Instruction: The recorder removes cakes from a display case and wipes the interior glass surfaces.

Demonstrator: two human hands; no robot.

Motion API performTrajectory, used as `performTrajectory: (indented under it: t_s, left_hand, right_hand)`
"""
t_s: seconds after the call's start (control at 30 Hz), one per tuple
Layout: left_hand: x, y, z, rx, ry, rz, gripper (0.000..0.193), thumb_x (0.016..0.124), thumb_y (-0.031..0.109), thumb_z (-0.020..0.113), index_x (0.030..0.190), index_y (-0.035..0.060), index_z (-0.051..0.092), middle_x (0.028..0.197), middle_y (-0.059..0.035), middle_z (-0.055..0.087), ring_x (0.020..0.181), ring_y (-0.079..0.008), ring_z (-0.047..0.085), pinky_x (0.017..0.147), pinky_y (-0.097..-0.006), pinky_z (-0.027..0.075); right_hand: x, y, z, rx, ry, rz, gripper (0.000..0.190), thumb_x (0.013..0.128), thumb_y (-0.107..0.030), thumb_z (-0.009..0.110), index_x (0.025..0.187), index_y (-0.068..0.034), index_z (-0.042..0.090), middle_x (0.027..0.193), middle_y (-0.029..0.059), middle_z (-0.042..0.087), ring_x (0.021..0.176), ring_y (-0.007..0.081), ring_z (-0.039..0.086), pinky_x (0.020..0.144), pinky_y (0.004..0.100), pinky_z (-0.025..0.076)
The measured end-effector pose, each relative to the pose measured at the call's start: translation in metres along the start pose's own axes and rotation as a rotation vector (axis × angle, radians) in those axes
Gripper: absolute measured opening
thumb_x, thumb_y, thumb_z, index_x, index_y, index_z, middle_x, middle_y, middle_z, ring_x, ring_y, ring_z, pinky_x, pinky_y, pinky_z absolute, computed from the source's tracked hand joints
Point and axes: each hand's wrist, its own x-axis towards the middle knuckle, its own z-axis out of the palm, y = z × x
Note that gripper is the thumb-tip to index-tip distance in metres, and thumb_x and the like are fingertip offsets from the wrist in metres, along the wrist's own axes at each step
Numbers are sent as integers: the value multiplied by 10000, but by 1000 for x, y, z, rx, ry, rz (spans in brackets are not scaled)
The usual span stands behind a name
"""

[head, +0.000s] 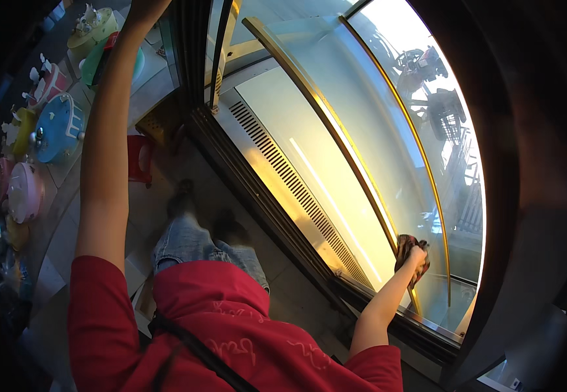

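A dark, patterned cloth (403, 251) is bunched in my right hand (417, 256). That hand reaches into a lit glass display case and presses the cloth by the gold-edged glass shelf (347, 93), near the shelf's lower right end. Beneath the shelf lies the case's pale floor panel (308, 132), with a slotted metal vent (283, 171) along its near side. My left arm stretches up to the top edge of the picture. Only the wrist end of my left hand (150, 7) shows, beside the case's dark frame; its fingers are cut off.
Several decorated cakes, or models of them, stand on the left, among them a blue one (60, 128) and a pink one (25, 192). A red plastic stool (139, 159) is on the floor by the case. Dark sliding-door tracks (264, 210) edge the opening. Parked vehicles (440, 108) show through the front glass.
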Motion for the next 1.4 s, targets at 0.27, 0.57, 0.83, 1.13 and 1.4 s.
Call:
performTrajectory:
  t_s: [0.27, 0.57, 0.83, 1.13, 1.4]
  left_hand:
    - [-9, 3, 7, -14, -23, -179, 935, 677, 240, 704, 1332, 181, 40, 1083, -101, 453, 967, -214, 461, 817, -335, 387]
    - [-10, -2, 7, -111, -90, -86, 930, 694, 218, 684, 1330, 187, 7, 1292, -126, 279, 1192, -243, 285, 970, -356, 284]
    - [-16, 11, 11, -198, -9, -262, 879, 685, 199, 697, 1312, 110, 88, 1188, -130, 381, 1095, -226, 381, 892, -340, 355]
    - [-75, 13, 33, 700, 394, 129, 744, 717, 323, 644, 1173, -78, 214, 1147, -249, 220, 1028, -310, 281, 902, -411, 242]
    - [-216, 40, 191, 12, 20, -1001, 1026, 650, 458, 657, 1255, -60, 10, 1226, -278, 150, 1175, -353, 142, 959, -452, 186]
  right_hand:
    - [74, 49, 29, -10, 100, 324, 652, 713, -578, 417, 1231, -183, 395, 1291, 132, 326, 1184, 359, 274, 919, 573, 164]
    - [-94, -299, 35, 343, -74, -1147, 500, 819, -408, 342, 1253, -159, 344, 1335, 73, 273, 1225, 321, 229, 989, 474, 151]
    - [-239, -344, -8, 715, -302, -1710, 375, 800, -161, 422, 1174, -182, 436, 1247, 129, 384, 1171, 337, 313, 985, 385, 242]
    - [-48, -104, 14, 521, -122, -1062, 429, 826, -248, 433, 1205, -51, 398, 1235, 175, 392, 1151, 311, 362, 953, 339, 272]
    - [89, 111, 15, 31, 1, 142, 592, 731, -501, 372, 1198, -141, 426, 1209, 147, 432, 1126, 340, 371, 938, 473, 229]
